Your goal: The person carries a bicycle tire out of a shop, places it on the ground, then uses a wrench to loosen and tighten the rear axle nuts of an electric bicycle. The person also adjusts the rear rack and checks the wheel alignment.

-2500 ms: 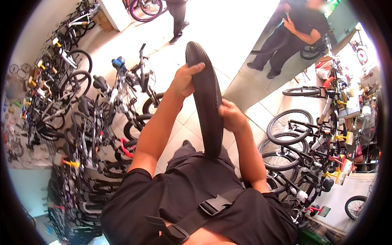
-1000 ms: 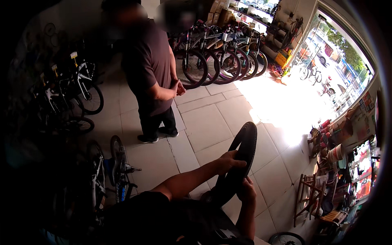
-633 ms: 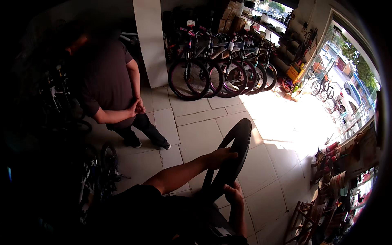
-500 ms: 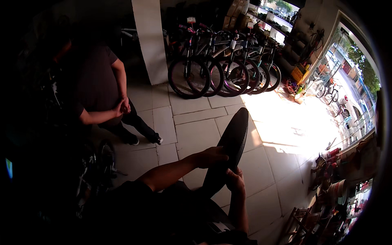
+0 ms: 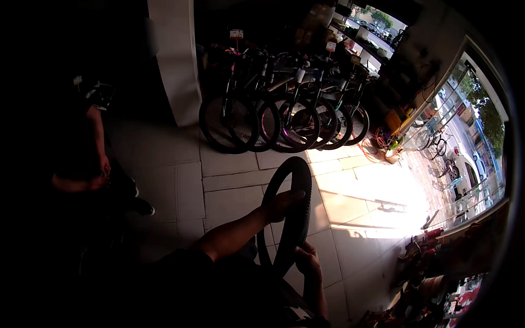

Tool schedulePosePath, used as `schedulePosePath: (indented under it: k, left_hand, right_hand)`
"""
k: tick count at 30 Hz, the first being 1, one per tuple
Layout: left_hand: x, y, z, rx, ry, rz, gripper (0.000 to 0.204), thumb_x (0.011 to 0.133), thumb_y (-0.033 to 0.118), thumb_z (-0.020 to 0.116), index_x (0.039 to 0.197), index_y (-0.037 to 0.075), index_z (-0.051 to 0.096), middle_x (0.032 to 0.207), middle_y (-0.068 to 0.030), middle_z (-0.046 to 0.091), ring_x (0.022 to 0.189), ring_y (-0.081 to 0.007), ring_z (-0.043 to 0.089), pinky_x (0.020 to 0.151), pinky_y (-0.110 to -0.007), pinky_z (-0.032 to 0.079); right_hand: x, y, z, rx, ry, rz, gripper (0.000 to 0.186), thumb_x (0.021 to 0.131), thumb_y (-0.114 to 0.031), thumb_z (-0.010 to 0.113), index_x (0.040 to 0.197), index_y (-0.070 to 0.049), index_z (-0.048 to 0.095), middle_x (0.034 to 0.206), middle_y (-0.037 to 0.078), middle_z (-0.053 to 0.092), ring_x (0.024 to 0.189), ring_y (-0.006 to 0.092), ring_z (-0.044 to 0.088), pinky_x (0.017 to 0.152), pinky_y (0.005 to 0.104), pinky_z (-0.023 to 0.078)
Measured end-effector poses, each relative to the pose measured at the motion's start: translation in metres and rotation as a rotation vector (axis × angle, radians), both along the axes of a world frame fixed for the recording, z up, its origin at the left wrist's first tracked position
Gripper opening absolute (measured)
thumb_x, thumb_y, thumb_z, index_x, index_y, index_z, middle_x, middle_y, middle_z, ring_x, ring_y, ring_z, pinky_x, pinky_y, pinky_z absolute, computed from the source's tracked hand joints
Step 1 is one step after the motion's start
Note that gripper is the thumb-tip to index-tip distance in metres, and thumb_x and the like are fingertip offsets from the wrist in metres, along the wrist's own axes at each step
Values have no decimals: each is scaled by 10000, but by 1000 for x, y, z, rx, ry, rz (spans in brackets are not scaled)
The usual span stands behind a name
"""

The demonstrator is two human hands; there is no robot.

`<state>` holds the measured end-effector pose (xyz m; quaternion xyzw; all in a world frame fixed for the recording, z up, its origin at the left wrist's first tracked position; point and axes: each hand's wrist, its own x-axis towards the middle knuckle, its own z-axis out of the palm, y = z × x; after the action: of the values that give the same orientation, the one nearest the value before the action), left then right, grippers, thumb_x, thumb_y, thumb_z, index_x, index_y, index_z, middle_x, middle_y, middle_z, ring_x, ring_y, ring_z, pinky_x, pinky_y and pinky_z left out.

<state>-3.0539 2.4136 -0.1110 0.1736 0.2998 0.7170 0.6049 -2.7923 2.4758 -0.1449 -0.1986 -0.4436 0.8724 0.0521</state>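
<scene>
A black bicycle tire with a knobbly tread stands up in front of me, seen nearly edge-on. Floor tiles show through its open ring. My left hand reaches across the ring and is closed on the upper part of the tire. Lower down, my right hand grips the tire's near right side, thumb against the tread. Deep shadow hides the bottom of the tire and most of my body.
Several bicycles stand in a row beyond the tire, beside a pale pillar. Another person's hand shows at the left in the dark. A sunlit glass doorway is at the right, with cluttered tools and parts below it.
The tire has turned, so its open ring now shows. My hands have shifted slightly left and down in view, still on it. The other person appears farther left.
</scene>
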Motion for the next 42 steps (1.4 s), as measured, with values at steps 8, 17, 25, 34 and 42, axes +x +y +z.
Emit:
schedulePosePath:
  k: [8, 17, 25, 34, 42]
  left_hand:
    - [9, 109, 39, -93, 399, -251, 624, 969, 347, 755, 1435, -1, 528, 1285, -116, 657, 1164, -224, 649, 985, -383, 547]
    - [-31, 323, -1, -103, 150, -119, 333, 1014, 273, 656, 1191, -9, 653, 1034, -81, 695, 906, -166, 657, 834, -342, 548]
    - [11, 448, 8, -82, 236, -233, 382, 1035, 337, 618, 1236, 14, 653, 1102, -82, 694, 989, -159, 669, 858, -317, 556]
    - [-59, 616, 25, -40, -32, 95, 353, 957, 254, 749, 1188, 1, 664, 1009, -87, 709, 903, -182, 692, 838, -352, 582]
    - [-75, 710, 26, -43, -124, -52, 516, 959, 516, 714, 1212, 70, 656, 991, -35, 685, 897, -125, 660, 734, -305, 573]
  right_hand:
    - [-51, 138, 63, -52, 81, -322, 447, 1012, -189, 652, 1373, 61, 564, 1177, 138, 706, 1013, 226, 706, 872, 345, 581]
    - [-20, 250, -32, -282, -17, -240, 376, 927, -146, 766, 1269, -14, 686, 1132, 61, 744, 1050, 196, 697, 948, 345, 541]
    - [-57, 466, 19, -31, 166, -306, 486, 999, -253, 682, 1397, 7, 580, 1218, 115, 700, 1094, 234, 677, 950, 390, 543]
    - [-104, 594, 15, -199, 225, -17, 475, 1002, -308, 684, 1336, 18, 600, 1135, 101, 705, 1007, 219, 684, 877, 338, 561]
    - [-94, 665, -8, -116, -2, -212, 382, 957, -220, 729, 1234, 21, 626, 1052, 87, 706, 917, 194, 680, 819, 339, 551]
